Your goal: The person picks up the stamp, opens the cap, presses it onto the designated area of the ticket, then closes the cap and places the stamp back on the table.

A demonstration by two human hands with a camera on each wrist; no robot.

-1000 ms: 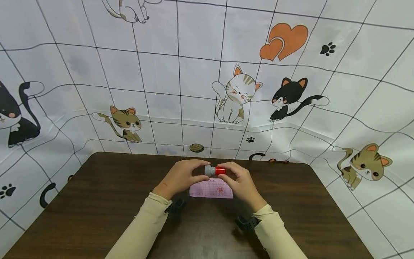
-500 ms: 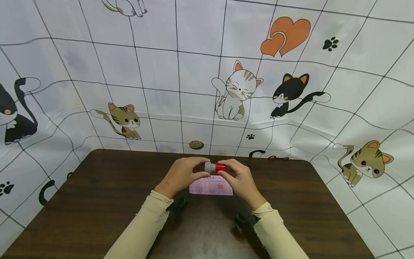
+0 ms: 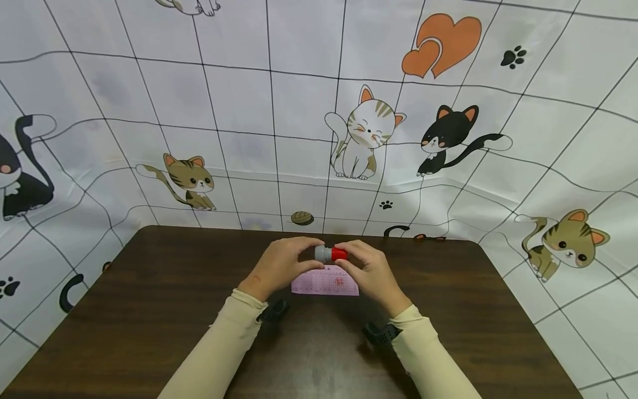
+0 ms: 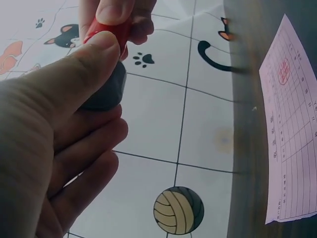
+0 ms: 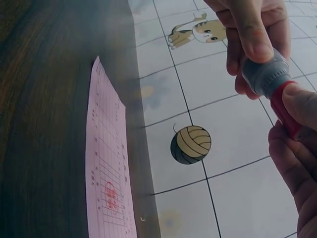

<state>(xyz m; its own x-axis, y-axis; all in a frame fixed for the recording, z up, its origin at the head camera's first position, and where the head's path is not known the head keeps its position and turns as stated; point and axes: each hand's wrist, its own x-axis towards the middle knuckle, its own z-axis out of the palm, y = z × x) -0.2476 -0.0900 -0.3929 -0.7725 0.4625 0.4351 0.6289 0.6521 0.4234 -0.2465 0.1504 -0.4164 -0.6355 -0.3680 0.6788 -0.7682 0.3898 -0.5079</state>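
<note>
A small stamp with a grey end [image 3: 321,253] and a red end [image 3: 338,254] is held lengthwise between the two hands, above the table. My left hand [image 3: 282,263] pinches the grey end between thumb and fingers. On the red end, my right hand [image 3: 372,271] has its thumb and fingertips. The right wrist view shows a ribbed grey collar [image 5: 275,82] where the two colours meet. Just below the hands, a pink printed slip [image 3: 324,284] lies on the table, bearing a red stamped mark [image 5: 111,197].
The dark wooden table [image 3: 179,310] spreads out on both sides of the arms. Behind it and at its sides hangs a white sheet [image 3: 239,111] with grid lines and cartoon cats. Dark straps [image 3: 381,333] circle both wrists.
The head view has tilted slightly down, so the wall and table sit higher in it. Both hands keep their grip on the stamp, with little other movement.
</note>
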